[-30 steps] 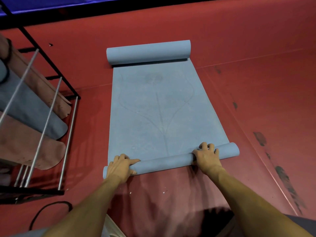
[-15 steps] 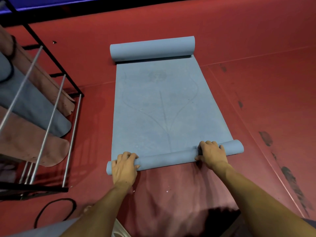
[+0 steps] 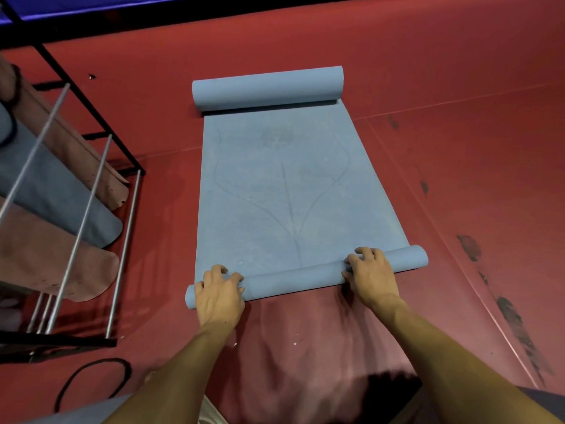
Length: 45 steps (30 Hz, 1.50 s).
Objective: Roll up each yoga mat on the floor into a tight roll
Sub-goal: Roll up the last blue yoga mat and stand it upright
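Note:
A blue yoga mat point(image 3: 284, 191) lies on the red floor, with a faint line pattern on its flat middle. Its far end is curled into a thick roll point(image 3: 267, 87). Its near end is wound into a thin roll point(image 3: 293, 278) that runs slightly uphill to the right. My left hand point(image 3: 218, 296) lies over the left end of the thin roll with fingers curled over its top. My right hand point(image 3: 371, 275) grips the roll right of its middle, fingers curled over the far side.
A black metal rack point(image 3: 76, 191) with silver rods stands at the left and holds brown and blue mats. A black strap loop point(image 3: 91, 384) lies on the floor near its front. Dark scuffs mark the red floor point(image 3: 458, 148) at the right.
The near roll has moved a little farther up the mat and grown slightly thicker. Both hands shifted forward with it, fingers now reaching over its top.

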Each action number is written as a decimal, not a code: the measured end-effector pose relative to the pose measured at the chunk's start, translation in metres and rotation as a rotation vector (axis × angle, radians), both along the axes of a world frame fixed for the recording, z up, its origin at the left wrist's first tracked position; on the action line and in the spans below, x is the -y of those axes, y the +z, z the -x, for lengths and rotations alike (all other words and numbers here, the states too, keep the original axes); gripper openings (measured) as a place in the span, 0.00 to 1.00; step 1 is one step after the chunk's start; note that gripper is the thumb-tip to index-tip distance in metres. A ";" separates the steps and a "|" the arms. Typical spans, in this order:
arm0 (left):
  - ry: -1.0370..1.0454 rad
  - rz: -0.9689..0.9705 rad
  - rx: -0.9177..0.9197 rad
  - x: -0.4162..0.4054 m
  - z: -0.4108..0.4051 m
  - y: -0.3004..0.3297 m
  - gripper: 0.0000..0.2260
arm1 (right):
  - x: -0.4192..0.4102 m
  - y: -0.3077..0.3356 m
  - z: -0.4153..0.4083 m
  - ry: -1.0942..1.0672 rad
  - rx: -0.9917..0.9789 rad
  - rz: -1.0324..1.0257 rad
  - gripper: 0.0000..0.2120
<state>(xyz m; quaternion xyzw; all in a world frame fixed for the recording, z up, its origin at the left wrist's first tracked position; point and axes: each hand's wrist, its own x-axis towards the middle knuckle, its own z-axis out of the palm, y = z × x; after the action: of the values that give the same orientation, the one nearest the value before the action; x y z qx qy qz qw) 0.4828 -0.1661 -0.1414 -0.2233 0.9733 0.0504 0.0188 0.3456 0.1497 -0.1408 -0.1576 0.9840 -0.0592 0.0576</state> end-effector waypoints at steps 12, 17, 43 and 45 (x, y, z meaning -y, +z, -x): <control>-0.042 0.098 -0.002 -0.006 0.005 -0.001 0.05 | 0.002 0.004 -0.004 0.050 -0.037 -0.039 0.14; -0.098 0.087 0.029 -0.013 0.000 0.000 0.21 | 0.005 0.002 -0.001 0.033 -0.040 -0.030 0.13; -0.184 0.115 0.107 0.026 0.030 -0.015 0.22 | 0.016 -0.008 0.027 0.067 0.005 -0.210 0.23; -0.206 0.105 0.150 0.031 0.034 -0.004 0.19 | 0.019 0.000 0.032 0.071 0.038 -0.217 0.18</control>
<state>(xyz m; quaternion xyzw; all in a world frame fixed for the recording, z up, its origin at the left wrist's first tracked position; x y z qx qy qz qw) 0.4487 -0.1969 -0.1455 -0.1262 0.9882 -0.0196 0.0851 0.3136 0.1308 -0.1407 -0.1839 0.9772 0.0467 0.0950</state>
